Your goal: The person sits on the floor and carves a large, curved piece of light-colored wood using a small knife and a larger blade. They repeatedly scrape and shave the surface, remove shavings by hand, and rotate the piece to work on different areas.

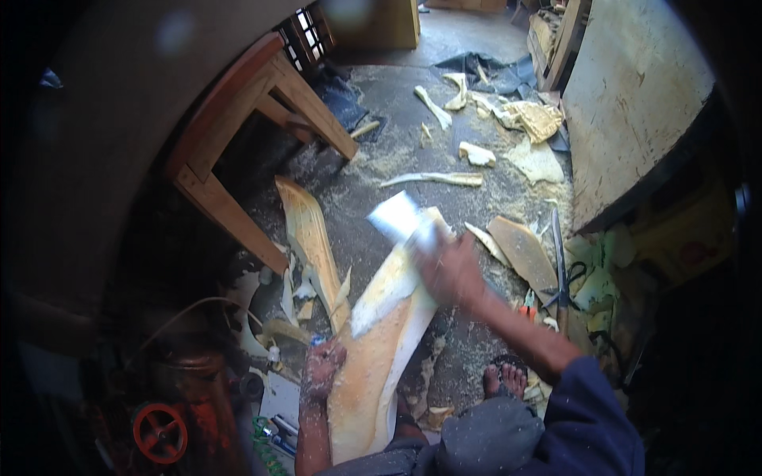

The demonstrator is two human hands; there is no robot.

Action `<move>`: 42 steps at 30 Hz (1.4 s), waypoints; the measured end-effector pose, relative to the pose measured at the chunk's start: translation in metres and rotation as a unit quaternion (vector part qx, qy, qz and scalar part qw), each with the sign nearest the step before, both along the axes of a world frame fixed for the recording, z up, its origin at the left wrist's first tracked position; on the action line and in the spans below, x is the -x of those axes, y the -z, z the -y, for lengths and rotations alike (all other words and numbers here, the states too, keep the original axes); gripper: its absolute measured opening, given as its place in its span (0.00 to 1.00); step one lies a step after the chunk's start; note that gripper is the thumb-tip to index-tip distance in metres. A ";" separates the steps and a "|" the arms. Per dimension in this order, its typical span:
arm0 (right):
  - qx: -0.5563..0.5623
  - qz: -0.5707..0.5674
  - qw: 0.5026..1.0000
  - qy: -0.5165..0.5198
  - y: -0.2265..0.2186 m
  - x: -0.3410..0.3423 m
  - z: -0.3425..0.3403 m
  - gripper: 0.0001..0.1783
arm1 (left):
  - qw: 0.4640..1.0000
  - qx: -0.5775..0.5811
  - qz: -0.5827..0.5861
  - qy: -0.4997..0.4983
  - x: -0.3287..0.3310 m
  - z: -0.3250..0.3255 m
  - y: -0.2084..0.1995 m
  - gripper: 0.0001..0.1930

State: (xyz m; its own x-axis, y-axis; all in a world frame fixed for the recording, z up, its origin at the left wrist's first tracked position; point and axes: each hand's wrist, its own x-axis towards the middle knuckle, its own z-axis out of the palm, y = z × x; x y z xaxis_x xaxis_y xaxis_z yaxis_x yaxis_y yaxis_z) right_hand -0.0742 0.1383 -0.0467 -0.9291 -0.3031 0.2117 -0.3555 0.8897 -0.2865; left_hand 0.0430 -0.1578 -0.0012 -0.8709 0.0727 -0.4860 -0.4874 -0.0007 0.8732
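Note:
A long, shaped foam piece [369,369], yellowish with a white side, slants from my lap up and away to the right. My left hand [324,369] is closed on its left edge, near the lower end. Over the far end is my right hand [452,274], blurred by motion. A flat white piece [394,216], bright and smeared, sticks out at the fingers of that hand, which seem closed on it. Whether it is a sheet or a blade cannot be made out. Just left of the foam stands another curved foam piece [305,230].
A wooden frame [274,79] with a reddish top stands at the left. Foam offcuts [432,179] and crumbs litter the dark floor. Scissors [567,282] and orange-handled pliers [528,305] lie at the right, near my bare foot [506,379]. A red wheel [160,432] is at lower left.

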 end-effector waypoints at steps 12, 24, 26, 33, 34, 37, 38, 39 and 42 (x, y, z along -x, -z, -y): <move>0.041 0.160 0.985 0.043 0.004 0.017 -0.005 0.28 | 1.000 -0.018 0.001 -0.010 -0.003 0.003 0.005 0.19; -0.061 0.110 0.992 0.001 -0.015 0.036 -0.019 0.31 | 1.000 -0.008 -0.003 -0.017 -0.005 0.008 0.007 0.19; -0.095 0.059 0.992 -0.051 -0.020 0.011 -0.004 0.32 | 1.000 -0.012 0.009 -0.021 -0.004 0.011 0.009 0.19; 0.015 0.164 0.986 0.019 -0.016 0.027 -0.007 0.29 | 0.999 -0.023 0.022 -0.023 -0.004 0.018 0.015 0.20; -0.019 0.101 0.994 -0.027 -0.012 0.026 -0.007 0.29 | 0.999 -0.026 0.027 -0.023 -0.003 0.019 0.016 0.20; 0.108 0.199 0.972 0.066 -0.009 0.051 -0.028 0.29 | 0.998 -0.037 0.041 -0.019 -0.006 0.026 0.027 0.21; 0.129 0.232 0.962 0.066 -0.010 0.060 -0.035 0.28 | 0.998 -0.040 0.046 -0.023 -0.011 0.032 0.032 0.21; 0.115 0.152 0.981 0.017 -0.011 0.066 -0.039 0.27 | 0.997 -0.048 0.046 -0.029 -0.012 0.040 0.039 0.21; 0.077 -0.012 0.986 -0.149 -0.011 0.067 -0.042 0.23 | 0.983 -0.124 0.082 -0.104 -0.030 0.078 0.063 0.22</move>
State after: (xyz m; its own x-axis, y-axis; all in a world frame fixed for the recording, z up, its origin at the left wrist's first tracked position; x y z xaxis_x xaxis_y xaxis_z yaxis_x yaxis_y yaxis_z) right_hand -0.1415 0.1801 -0.0360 -0.7982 -0.5241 0.2970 -0.6024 0.6912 -0.3992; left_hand 0.0728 -0.2362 -0.0642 -0.7908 0.0355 -0.6111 -0.5885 -0.3189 0.7430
